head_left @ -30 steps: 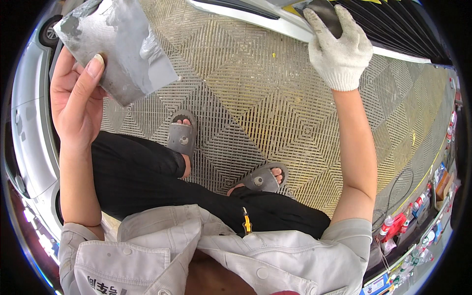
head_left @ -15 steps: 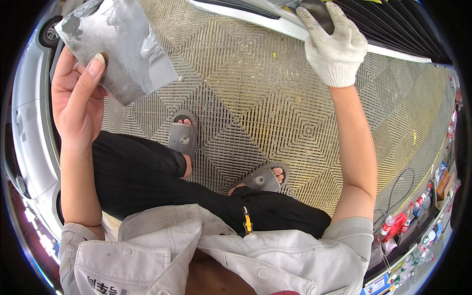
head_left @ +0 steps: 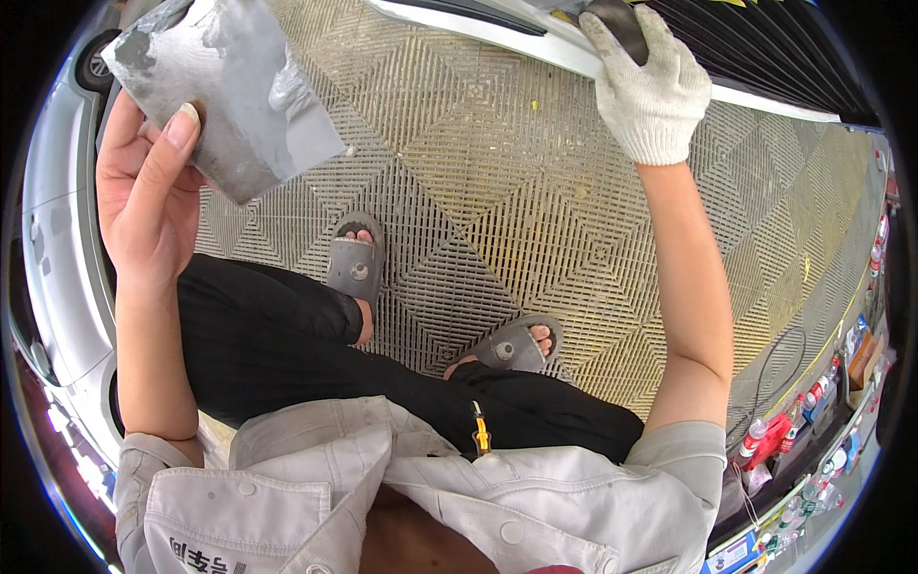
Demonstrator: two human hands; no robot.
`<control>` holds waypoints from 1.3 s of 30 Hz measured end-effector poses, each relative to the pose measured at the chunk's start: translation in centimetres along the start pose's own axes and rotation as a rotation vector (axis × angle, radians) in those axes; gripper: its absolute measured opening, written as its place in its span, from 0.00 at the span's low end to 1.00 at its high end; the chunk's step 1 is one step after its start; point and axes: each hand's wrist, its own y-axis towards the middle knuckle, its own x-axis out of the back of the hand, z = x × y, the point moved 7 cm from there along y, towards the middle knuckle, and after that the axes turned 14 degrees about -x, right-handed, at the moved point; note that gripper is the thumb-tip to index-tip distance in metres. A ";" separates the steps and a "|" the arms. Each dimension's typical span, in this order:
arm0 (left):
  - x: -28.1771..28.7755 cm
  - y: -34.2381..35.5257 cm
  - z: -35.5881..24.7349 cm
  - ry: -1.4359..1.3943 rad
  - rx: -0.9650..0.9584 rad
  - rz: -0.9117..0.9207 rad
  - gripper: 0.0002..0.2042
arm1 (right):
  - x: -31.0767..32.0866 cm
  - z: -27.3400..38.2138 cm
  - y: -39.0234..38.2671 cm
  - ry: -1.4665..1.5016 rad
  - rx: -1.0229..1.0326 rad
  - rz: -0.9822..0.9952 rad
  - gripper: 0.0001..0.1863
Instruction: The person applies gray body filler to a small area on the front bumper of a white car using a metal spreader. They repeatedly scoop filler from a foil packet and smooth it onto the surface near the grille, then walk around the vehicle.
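Left hand point(head_left: 153, 196) firm on plate point(head_left: 232, 161) with grey paste point(head_left: 290, 91), right hand point(head_left: 655, 100) around dark pad point(head_left: 622, 33), bottles point(head_left: 753, 439) far right

I'm in a vehicle workshop, shown by the silver car point(head_left: 67, 230) at my left, the white body panel point(head_left: 553, 50) at far right and the yellow-stained floor grating point(head_left: 535, 210).

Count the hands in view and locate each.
2. The left hand, bare, is at upper left, holding a smeared plate; the right hand, gloved, is at upper right, gripping a dark piece. No others show.
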 end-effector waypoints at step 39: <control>0.6 -0.2 0.1 -0.040 -0.010 0.073 0.25 | -1.5 0.6 -1.6 -0.156 0.001 0.159 0.28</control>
